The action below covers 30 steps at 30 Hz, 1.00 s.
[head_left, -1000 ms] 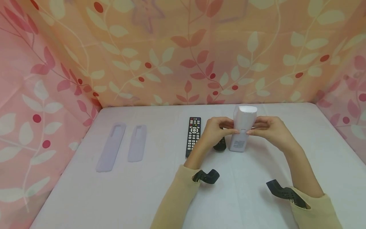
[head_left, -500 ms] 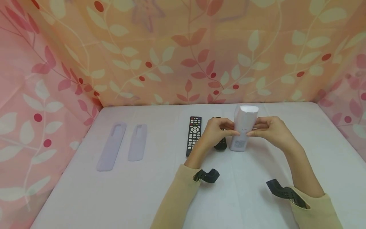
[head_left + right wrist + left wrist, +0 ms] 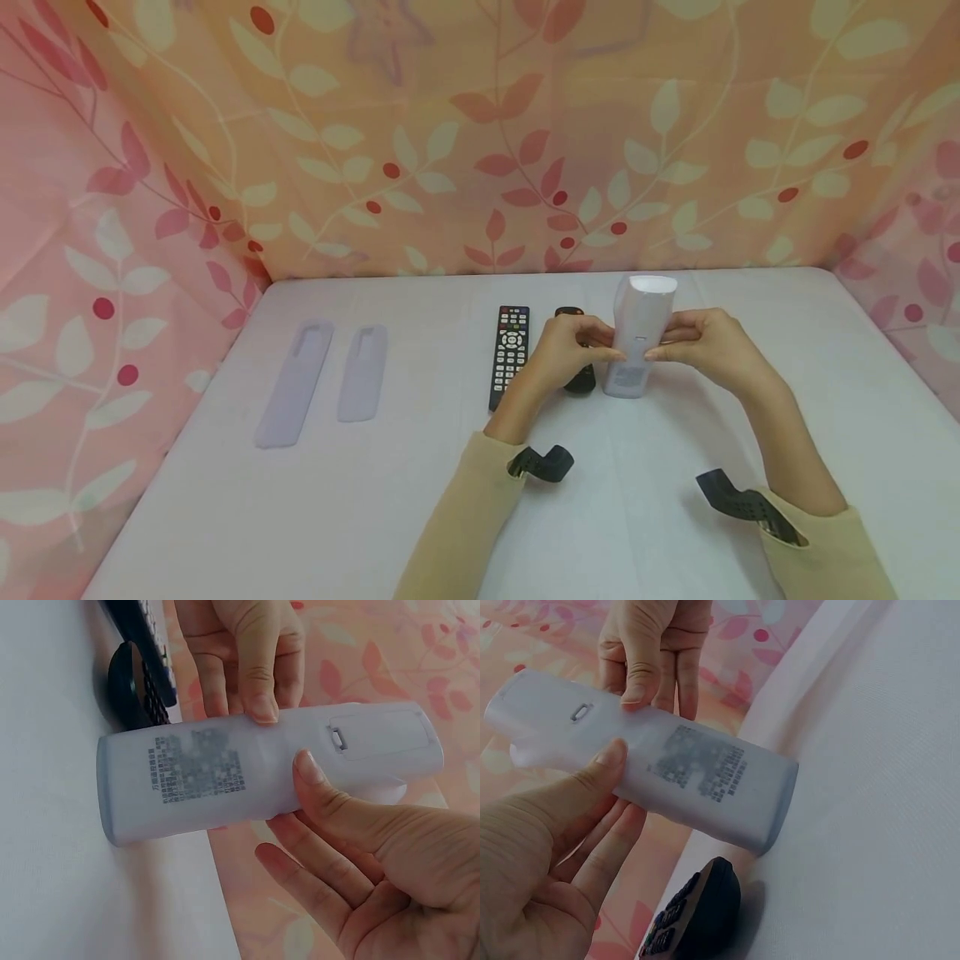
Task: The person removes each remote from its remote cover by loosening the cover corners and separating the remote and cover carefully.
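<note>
A white remote control point(image 3: 642, 333) in a translucent sleeve is held up near the table's back, its back side facing the head camera. Small dark print point(image 3: 196, 766) and a battery-cover latch point(image 3: 580, 712) show on that back. The left hand point(image 3: 564, 350) pinches one long edge, thumb on the back and fingers behind. On the opposite edge the right hand point(image 3: 708, 346) pinches it the same way. Whether its lower end touches the table cannot be told. A black remote control point(image 3: 581, 379) lies partly hidden behind the left hand.
Another black remote control point(image 3: 511, 346), with white buttons, lies left of the hands. Two flat translucent sleeves, a longer one point(image 3: 295, 387) and a shorter one point(image 3: 362, 375), lie on the left of the white table point(image 3: 420, 500). Patterned cloth point(image 3: 420, 125) hangs behind and at both sides.
Almost nothing has moved. Both hands keep their pinch on the white remote control, with their thumbs slightly lower on its back.
</note>
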Each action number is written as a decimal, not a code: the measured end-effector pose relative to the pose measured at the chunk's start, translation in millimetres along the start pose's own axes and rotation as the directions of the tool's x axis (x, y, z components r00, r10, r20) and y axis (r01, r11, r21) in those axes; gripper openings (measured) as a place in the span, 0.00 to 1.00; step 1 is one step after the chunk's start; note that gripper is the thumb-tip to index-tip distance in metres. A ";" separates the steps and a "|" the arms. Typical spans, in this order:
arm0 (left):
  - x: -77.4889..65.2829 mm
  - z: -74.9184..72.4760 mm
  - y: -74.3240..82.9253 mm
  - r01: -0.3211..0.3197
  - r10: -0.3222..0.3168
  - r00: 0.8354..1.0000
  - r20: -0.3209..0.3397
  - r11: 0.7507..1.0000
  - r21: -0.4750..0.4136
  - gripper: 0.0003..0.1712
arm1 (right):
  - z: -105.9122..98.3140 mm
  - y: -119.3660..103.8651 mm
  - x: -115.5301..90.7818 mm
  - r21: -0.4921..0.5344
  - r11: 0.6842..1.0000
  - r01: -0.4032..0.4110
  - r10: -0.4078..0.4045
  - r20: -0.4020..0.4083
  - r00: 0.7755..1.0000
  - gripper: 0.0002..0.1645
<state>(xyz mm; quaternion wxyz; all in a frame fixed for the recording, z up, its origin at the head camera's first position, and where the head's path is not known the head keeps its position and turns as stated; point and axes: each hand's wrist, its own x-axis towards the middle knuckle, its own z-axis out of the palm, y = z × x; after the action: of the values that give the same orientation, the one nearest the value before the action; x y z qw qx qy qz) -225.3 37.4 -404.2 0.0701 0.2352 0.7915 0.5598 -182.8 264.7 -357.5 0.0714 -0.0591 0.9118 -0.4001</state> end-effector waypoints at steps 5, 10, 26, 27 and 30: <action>-0.8 0.6 -3.2 -0.003 0.003 1.000 0.005 1.000 -0.002 0.15 | 2.1 2.4 1.8 -0.012 1.000 -0.003 0.004 0.021 1.000 0.40; -1.0 1.1 -6.0 -0.021 0.021 1.000 0.022 1.000 -0.011 0.15 | 3.0 3.7 3.0 -0.016 1.000 -0.011 0.011 0.038 0.999 0.39; -3.4 4.7 -10.7 -0.003 0.002 0.999 0.042 1.000 0.009 0.15 | 2.8 11.7 8.7 -0.008 1.000 -0.028 0.028 0.098 0.995 0.40; -3.2 4.9 -10.9 -0.005 0.004 0.999 0.041 1.000 0.010 0.15 | 2.9 11.6 8.7 -0.003 1.000 -0.027 0.027 0.099 0.995 0.40; -3.7 5.0 -11.0 -0.005 0.004 0.999 0.040 1.000 0.017 0.14 | 3.4 11.6 8.6 0.003 1.000 -0.026 0.025 0.101 0.995 0.40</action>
<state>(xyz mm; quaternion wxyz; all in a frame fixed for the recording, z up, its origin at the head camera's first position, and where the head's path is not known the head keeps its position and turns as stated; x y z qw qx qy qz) -223.4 37.2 -416.7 0.0827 0.2486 0.7941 0.5484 -191.2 268.7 -369.0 0.1228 -0.0675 0.9068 -0.3975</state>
